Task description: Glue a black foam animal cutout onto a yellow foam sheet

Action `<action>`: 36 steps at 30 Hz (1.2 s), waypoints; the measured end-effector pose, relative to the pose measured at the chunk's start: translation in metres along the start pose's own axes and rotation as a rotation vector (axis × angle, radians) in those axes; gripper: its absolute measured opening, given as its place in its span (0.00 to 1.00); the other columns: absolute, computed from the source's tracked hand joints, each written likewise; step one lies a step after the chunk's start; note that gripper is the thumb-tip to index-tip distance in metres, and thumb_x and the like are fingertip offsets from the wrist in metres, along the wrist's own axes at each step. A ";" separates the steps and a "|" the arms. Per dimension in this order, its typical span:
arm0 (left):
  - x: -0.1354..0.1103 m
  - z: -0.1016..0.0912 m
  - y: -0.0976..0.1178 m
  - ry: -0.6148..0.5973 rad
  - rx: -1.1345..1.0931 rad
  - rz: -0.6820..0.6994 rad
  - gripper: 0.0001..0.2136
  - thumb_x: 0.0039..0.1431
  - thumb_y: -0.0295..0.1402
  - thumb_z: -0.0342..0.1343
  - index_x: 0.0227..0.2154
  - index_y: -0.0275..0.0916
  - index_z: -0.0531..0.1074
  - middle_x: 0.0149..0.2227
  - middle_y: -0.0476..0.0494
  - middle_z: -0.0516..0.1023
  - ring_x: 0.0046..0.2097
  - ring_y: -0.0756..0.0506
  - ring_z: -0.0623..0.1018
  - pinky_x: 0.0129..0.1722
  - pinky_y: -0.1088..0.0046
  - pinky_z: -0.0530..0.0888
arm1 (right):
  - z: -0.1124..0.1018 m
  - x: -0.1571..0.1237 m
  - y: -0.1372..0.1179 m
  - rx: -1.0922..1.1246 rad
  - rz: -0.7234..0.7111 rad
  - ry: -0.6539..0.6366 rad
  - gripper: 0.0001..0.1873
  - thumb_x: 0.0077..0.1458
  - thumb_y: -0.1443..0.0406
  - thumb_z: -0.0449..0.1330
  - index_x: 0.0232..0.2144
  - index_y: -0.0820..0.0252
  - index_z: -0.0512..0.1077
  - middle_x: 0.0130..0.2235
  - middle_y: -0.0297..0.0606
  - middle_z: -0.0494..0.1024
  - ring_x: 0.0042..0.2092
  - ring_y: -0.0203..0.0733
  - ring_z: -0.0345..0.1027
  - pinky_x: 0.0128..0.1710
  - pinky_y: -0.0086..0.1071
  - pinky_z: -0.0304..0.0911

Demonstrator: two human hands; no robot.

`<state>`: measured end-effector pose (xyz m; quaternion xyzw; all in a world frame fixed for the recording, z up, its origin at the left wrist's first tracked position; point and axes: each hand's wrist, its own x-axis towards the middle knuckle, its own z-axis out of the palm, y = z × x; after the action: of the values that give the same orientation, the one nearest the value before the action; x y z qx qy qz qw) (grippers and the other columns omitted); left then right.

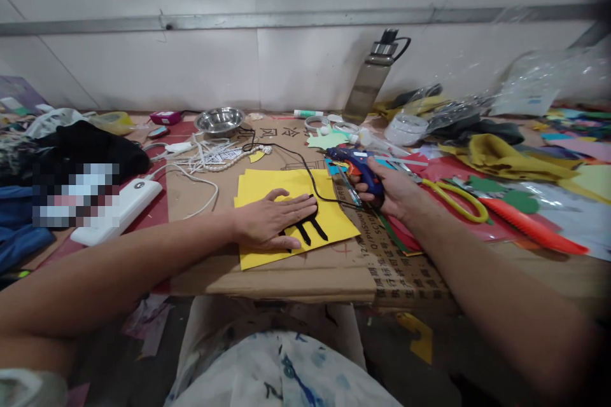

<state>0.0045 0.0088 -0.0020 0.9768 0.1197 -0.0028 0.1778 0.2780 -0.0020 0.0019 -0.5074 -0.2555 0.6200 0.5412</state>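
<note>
My left hand lies flat with fingers stretched out on a black cut-out shape that rests on a yellow sheet. The sheet sits on a cardboard pad. My right hand is closed around the handle of a blue glue gun, just right of the yellow sheet. The gun's black cord runs back across the cardboard.
Yellow-handled scissors and an orange knife lie to the right among coloured felt scraps. A steel bowl, a water bottle, white cables and a white power bank stand behind and left.
</note>
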 end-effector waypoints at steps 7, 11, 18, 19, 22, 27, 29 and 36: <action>-0.012 -0.018 -0.012 0.304 -0.158 -0.085 0.31 0.68 0.50 0.26 0.68 0.41 0.48 0.67 0.39 0.57 0.64 0.42 0.64 0.65 0.58 0.47 | -0.002 -0.001 -0.001 0.028 0.007 0.005 0.16 0.68 0.60 0.44 0.33 0.61 0.65 0.23 0.34 0.69 0.18 0.29 0.57 0.10 0.18 0.51; -0.014 -0.005 -0.013 0.096 -0.041 -0.023 0.34 0.66 0.53 0.35 0.68 0.36 0.47 0.67 0.31 0.56 0.68 0.38 0.56 0.64 0.54 0.44 | -0.002 -0.001 0.000 0.039 -0.015 -0.025 0.16 0.68 0.59 0.44 0.33 0.60 0.66 0.24 0.35 0.70 0.18 0.28 0.57 0.11 0.17 0.51; -0.015 -0.008 -0.008 0.158 -0.022 0.014 0.26 0.68 0.45 0.41 0.65 0.39 0.57 0.66 0.33 0.60 0.67 0.40 0.60 0.63 0.57 0.52 | -0.002 -0.002 0.002 0.016 -0.141 -0.083 0.07 0.60 0.63 0.58 0.32 0.61 0.67 0.28 0.35 0.72 0.21 0.28 0.59 0.11 0.17 0.52; -0.014 -0.012 -0.008 0.260 -0.027 0.003 0.23 0.69 0.43 0.41 0.62 0.40 0.62 0.64 0.35 0.64 0.65 0.41 0.64 0.62 0.58 0.55 | -0.002 -0.001 0.003 0.009 -0.178 -0.089 0.08 0.54 0.64 0.63 0.31 0.60 0.67 0.26 0.33 0.71 0.22 0.28 0.59 0.12 0.17 0.52; -0.007 -0.028 -0.008 0.713 -0.040 -0.110 0.16 0.68 0.40 0.45 0.48 0.41 0.74 0.51 0.39 0.78 0.54 0.44 0.75 0.55 0.62 0.65 | 0.002 -0.001 0.004 -0.057 -0.293 -0.112 0.20 0.38 0.65 0.73 0.28 0.58 0.65 0.23 0.27 0.67 0.22 0.29 0.59 0.12 0.19 0.51; 0.015 -0.046 -0.008 1.094 -0.084 -0.218 0.07 0.63 0.34 0.54 0.35 0.39 0.76 0.37 0.45 0.80 0.41 0.48 0.76 0.43 0.70 0.70 | 0.019 -0.003 -0.004 -0.218 -0.466 -0.168 0.22 0.38 0.61 0.72 0.33 0.56 0.66 0.24 0.26 0.68 0.20 0.28 0.55 0.14 0.23 0.50; 0.024 -0.047 -0.008 1.151 -0.135 -0.263 0.05 0.61 0.33 0.56 0.33 0.38 0.75 0.34 0.47 0.79 0.37 0.49 0.75 0.39 0.72 0.69 | 0.029 -0.002 -0.010 -0.276 -0.545 -0.162 0.21 0.40 0.61 0.71 0.35 0.56 0.66 0.25 0.26 0.69 0.21 0.29 0.56 0.16 0.25 0.52; 0.038 -0.035 -0.007 1.207 -0.432 -0.323 0.07 0.60 0.35 0.56 0.31 0.37 0.74 0.34 0.45 0.78 0.35 0.49 0.73 0.38 0.72 0.69 | 0.056 0.012 -0.003 -0.229 -0.684 -0.192 0.19 0.44 0.61 0.68 0.37 0.56 0.66 0.29 0.28 0.71 0.25 0.31 0.60 0.19 0.27 0.57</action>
<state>0.0388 0.0366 0.0270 0.7190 0.3413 0.5426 0.2686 0.2295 0.0231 0.0202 -0.3894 -0.5276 0.4155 0.6303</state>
